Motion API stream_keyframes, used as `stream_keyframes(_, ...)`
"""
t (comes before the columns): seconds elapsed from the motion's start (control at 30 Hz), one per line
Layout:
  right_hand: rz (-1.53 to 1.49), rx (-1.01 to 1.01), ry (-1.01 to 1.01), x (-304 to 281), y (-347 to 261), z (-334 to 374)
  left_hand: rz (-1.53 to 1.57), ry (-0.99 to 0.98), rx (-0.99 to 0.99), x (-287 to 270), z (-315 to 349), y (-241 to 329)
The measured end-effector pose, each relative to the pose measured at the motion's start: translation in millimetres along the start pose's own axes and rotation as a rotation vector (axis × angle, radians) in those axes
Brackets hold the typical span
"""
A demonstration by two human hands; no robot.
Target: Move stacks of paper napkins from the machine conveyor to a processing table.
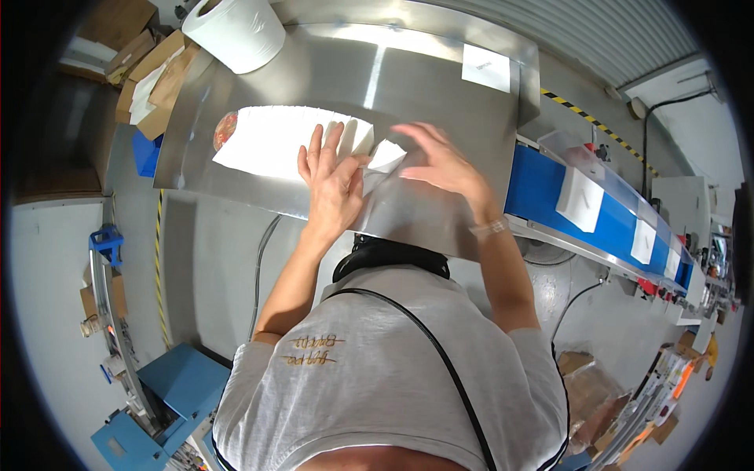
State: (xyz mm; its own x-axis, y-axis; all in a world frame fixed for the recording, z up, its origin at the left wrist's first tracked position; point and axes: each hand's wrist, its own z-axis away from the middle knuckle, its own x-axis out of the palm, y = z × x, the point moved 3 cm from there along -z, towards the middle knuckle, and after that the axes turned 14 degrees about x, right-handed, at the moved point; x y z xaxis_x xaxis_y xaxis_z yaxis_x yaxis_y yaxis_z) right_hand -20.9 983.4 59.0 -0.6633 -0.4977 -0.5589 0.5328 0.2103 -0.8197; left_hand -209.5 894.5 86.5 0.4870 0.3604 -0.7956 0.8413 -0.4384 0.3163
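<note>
A long row of white, flat paper-like pieces (263, 141) lies overlapped on the steel table (314, 71). At its left end shows a red patterned round thing (225, 131), partly covered. My left hand (331, 184) rests at the row's right end, its fingers stretched and apart over the last pieces. A small white piece (386, 156) sits between my hands, tilted at the end of the row. Just right of it my right hand (446, 166) hovers with thumb and fingers apart, slightly blurred, and holds nothing that I can see.
A large white roll (236, 35) stands at the table's far left, beside open cardboard boxes (161, 78). One white sheet (486, 67) lies at the far right corner. A blue conveyor belt (538, 184) carrying several white pieces (580, 200) runs off to the right.
</note>
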Motion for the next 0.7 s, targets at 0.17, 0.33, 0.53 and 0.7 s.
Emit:
stream_keyframes(0.17,0.224,-0.205,0.009,31.0,20.5,-18.4,0.016,-0.007,-0.077,-5.8,-4.2,-3.5)
stream_keyframes(0.33,-0.197,0.389,0.295,-13.5,104.1,29.3,-0.105,0.041,-0.069,-3.8,4.3,-18.5)
stream_keyframes(0.53,-0.045,0.801,0.798,-102.1,188.3,125.4,-0.027,0.120,-0.082,-1.7,1.2,-18.3)
stream_keyframes(0.7,0.920,0.822,1.161,-103.3,128.9,118.3,-0.043,0.110,-0.070,-2.2,3.3,-18.4)
